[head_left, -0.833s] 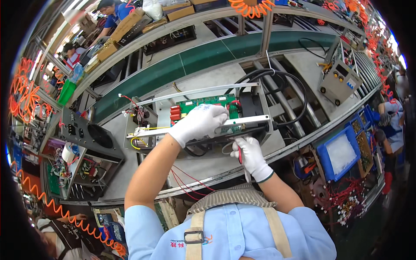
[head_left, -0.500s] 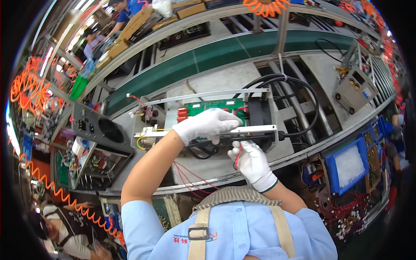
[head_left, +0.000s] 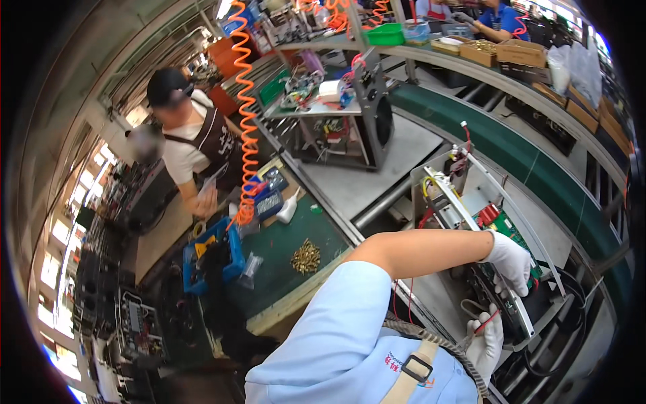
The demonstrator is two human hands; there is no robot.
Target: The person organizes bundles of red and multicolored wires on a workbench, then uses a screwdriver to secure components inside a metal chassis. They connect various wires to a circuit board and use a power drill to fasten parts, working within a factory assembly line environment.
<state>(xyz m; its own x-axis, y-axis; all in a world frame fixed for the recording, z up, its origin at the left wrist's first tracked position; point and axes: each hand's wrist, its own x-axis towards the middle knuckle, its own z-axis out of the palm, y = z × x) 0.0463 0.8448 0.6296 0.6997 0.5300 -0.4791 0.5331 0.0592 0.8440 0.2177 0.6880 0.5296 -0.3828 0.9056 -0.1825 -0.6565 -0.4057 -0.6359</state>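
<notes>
Item under handling: an open metal chassis (head_left: 542,313), at the lower right of the view, set slantwise on the grey tabletop (head_left: 542,185). Two pale rails run its length. Between them lies a green circuit board (head_left: 509,227) bearing red components (head_left: 489,215); loose wiring shows at the far left end.

Surroundings: a green conveyor belt (head_left: 484,128) passes behind the chassis. A grey cabinet (head_left: 369,101) with wiring inside stands to the left, apart from it. An orange coiled hose (head_left: 249,141) hangs farther left, above a surface with a heap of brass-coloured parts (head_left: 305,256) and a blue bin (head_left: 237,252). A co-worker in a dark apron stands beyond.

Obstruction: the left hand (head_left: 510,262) and wrist cover part of the board.

Grip: the left hand, white-gloved, lies over the board and near rail, fingers bent; whether it clasps anything cannot be told. The right hand (head_left: 489,342), also gloved, is just beside the near rail, its grip narrow, pinching a slim red item (head_left: 486,323) of unclear kind.
</notes>
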